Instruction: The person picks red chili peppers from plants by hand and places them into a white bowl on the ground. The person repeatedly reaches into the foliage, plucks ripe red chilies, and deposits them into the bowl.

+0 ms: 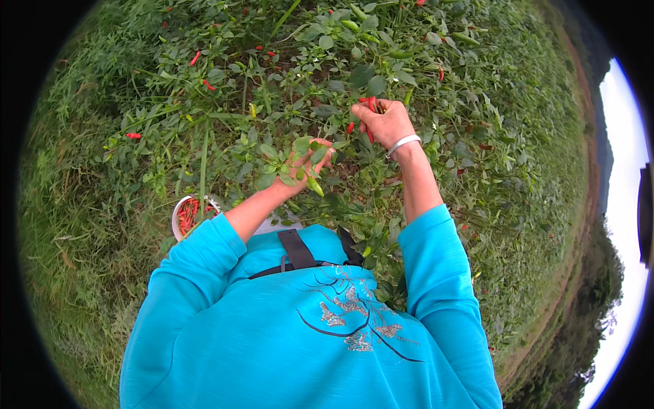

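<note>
Several red chili peppers [372, 105] are in my right hand [387, 121], which is closed around them, with a white bracelet at its wrist. Just below and left of that hand a red chili [350, 128] shows among the leaves. My left hand [311, 156] reaches in among the pepper plants, partly covered by leaves; whether its fingers hold anything is hidden. A pale green chili [315, 186] hangs just below it. Left of my left forearm, a white bucket [175, 221] holds many red chilies [188, 214].
Dense pepper plants with more red chilies [194, 58] and green chilies [466, 39] spread ahead and to the right. Tall grass [71, 204] grows at the left. A long grass blade crosses over the bucket. A dirt strip [587, 153] runs along the far right.
</note>
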The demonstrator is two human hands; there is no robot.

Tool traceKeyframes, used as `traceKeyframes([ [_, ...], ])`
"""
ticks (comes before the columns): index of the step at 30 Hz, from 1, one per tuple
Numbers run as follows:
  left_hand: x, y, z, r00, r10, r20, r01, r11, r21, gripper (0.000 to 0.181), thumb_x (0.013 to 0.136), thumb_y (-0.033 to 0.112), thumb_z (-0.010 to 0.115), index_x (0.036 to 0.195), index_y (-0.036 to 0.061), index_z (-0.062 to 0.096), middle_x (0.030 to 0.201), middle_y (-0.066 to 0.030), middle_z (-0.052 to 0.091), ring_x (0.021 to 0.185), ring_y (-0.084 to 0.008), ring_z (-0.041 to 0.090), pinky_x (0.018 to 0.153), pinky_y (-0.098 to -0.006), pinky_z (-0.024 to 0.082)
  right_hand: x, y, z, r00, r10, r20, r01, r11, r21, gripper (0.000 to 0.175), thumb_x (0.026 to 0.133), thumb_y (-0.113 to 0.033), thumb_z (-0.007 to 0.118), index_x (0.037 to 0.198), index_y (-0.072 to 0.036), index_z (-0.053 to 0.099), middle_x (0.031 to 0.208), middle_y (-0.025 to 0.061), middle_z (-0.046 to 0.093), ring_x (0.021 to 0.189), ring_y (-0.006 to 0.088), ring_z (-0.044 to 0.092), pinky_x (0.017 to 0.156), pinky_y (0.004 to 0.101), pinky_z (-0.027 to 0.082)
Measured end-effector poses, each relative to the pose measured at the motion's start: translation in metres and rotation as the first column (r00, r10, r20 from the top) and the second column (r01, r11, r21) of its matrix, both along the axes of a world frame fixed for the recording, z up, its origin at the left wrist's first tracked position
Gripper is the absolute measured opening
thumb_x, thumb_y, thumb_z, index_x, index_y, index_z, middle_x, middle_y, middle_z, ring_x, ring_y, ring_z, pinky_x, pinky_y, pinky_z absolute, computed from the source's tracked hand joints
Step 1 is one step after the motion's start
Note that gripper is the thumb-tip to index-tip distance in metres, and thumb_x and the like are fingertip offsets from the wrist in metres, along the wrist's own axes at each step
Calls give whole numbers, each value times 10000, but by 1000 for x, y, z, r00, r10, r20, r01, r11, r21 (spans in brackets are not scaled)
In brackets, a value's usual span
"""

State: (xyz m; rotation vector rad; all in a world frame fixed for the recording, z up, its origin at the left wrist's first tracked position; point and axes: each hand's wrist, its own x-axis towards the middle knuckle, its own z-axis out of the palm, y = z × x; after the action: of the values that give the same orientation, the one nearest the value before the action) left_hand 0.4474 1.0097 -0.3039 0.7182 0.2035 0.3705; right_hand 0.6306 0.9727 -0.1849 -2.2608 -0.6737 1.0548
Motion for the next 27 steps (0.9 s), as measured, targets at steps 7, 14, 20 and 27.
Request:
traceKeyframes([
  [7,5,-3,0,999,-40,-10,41,986,162,272,868,84,440,1135,54,397,1015,-41,491,930,-136,509,845,-263,415,-3,12,-26,847,506,164,-304,713,-631,431,701,-391,603,910,-13,605,914,189,593,884,314,566,764,374,440],
  [14,-3,-4,-2,994,-106,-20,107,988,114,306,901,167,376,1159,3,363,1075,-111,462,983,-125,491,889,-215,416,-5,-1,-32,830,551,88,-399,697,-596,321,704,-268,567,862,8,607,890,201,593,845,325,574,750,363,453],
  [20,-4,-4,15,991,-119,-66,110,986,-122,395,825,327,525,1089,38,474,995,-19,515,909,-112,512,788,-241,427,-14,-23,-7,959,137,-250,-206,939,-275,229,710,-211,589,661,12,574,538,79,547,483,151,505,495,281,411],
  [27,-5,-2,-1,990,-71,-119,87,986,142,266,881,213,437,1105,70,437,1030,-30,463,890,-103,495,683,-239,415,21,-10,16,979,-98,-180,113,991,72,102,729,-94,560,720,7,556,608,42,556,489,85,456,440,237,359],
])
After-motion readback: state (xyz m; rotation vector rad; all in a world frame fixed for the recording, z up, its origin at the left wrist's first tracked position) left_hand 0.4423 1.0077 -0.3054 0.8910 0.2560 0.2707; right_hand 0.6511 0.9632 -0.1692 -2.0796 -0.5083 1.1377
